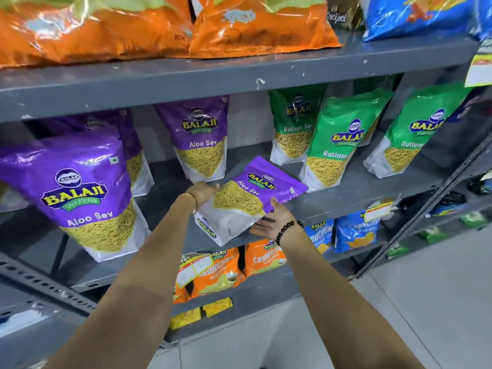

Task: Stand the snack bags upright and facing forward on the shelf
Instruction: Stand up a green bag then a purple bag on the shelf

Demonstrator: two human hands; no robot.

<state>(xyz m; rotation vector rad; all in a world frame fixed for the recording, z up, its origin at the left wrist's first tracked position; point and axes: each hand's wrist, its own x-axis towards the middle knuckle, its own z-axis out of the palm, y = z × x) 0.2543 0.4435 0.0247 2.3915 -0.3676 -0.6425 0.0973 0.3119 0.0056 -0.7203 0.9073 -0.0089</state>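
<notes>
A purple Aloo Sev bag [247, 198] lies tilted on its back at the front of the grey middle shelf [346, 193], its top pointing back and right. My left hand [203, 191] grips its left edge. My right hand [274, 219] holds its lower right edge, fingers underneath. Other purple Aloo Sev bags stand upright: a large near one [80, 193] at left and one [202, 137] behind my left hand. Green Ratlami Sev bags [338, 139] stand upright to the right.
Orange bags [159, 25] and blue bags [418, 14] fill the shelf above. Orange and blue Crunchem packs [354, 230] sit on the shelf below, with price tags [378, 209] on the edges. A slanted metal upright [426, 206] stands at right, tiled floor beneath.
</notes>
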